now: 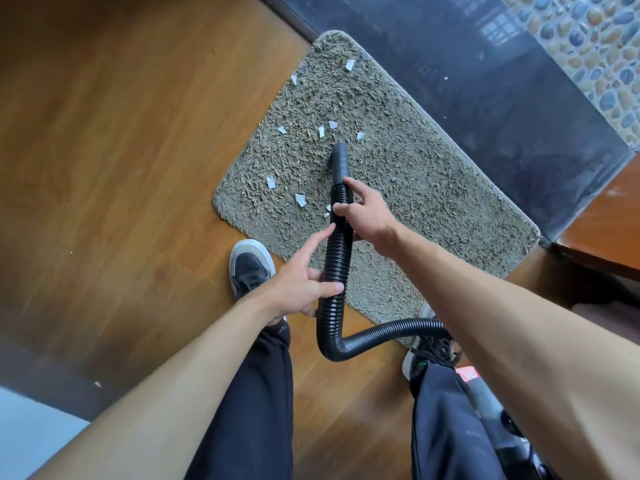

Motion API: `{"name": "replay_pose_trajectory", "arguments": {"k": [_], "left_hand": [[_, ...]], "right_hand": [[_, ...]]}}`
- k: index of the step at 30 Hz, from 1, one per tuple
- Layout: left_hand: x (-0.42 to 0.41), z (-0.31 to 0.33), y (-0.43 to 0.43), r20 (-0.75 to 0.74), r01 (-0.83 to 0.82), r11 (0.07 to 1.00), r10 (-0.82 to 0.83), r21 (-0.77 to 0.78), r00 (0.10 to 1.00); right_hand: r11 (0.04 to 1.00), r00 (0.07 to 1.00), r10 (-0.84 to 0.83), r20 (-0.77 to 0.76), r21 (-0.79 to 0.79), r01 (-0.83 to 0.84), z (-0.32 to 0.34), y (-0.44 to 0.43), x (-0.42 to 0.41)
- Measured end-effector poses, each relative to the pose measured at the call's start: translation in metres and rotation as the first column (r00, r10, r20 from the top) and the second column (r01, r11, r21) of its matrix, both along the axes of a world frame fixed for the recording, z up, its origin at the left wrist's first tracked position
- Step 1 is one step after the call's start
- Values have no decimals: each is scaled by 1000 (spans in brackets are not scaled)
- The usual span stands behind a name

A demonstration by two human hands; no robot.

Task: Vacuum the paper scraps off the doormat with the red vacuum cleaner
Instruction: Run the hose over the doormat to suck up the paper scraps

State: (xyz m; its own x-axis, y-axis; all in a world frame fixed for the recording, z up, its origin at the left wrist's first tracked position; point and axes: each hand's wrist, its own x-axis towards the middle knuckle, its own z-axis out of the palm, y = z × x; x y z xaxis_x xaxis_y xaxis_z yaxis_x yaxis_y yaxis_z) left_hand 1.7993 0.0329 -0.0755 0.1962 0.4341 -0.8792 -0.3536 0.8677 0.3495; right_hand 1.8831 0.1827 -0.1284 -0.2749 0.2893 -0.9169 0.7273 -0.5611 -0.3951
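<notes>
A shaggy grey-green doormat [415, 174] lies on the wooden floor. Several white paper scraps [270, 182] are scattered over its left half and far end. A black ribbed vacuum hose [337, 258] runs up the middle of the view, and its smooth nozzle [340, 161] rests on the mat near the scraps. My right hand [363, 213] grips the hose just behind the nozzle. My left hand [304, 282] holds the hose lower down, fingers wrapped loosely around it. A small red part of the vacuum cleaner [467, 373] shows behind my right leg; the rest is hidden.
My left shoe [250, 268] stands at the mat's near corner and my right shoe [427, 351] is at its near edge. A dark glossy threshold [502, 98] borders the mat's far side, with pebble flooring [595, 39] beyond. Wooden furniture [606, 230] stands at the right.
</notes>
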Motion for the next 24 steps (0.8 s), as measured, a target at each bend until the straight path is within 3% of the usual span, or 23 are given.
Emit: {"name": "replay_pose_trajectory", "arguments": {"k": [15,24], "left_hand": [[3,-2,37,8,59,998,-60,37,998],[6,5,-2,40,9,1000,-8,-5,999]], "right_hand": [[992,993,-121,5,29,121,2,30,11],[995,998,-61,8,-84,62,7,-1,11]]}}
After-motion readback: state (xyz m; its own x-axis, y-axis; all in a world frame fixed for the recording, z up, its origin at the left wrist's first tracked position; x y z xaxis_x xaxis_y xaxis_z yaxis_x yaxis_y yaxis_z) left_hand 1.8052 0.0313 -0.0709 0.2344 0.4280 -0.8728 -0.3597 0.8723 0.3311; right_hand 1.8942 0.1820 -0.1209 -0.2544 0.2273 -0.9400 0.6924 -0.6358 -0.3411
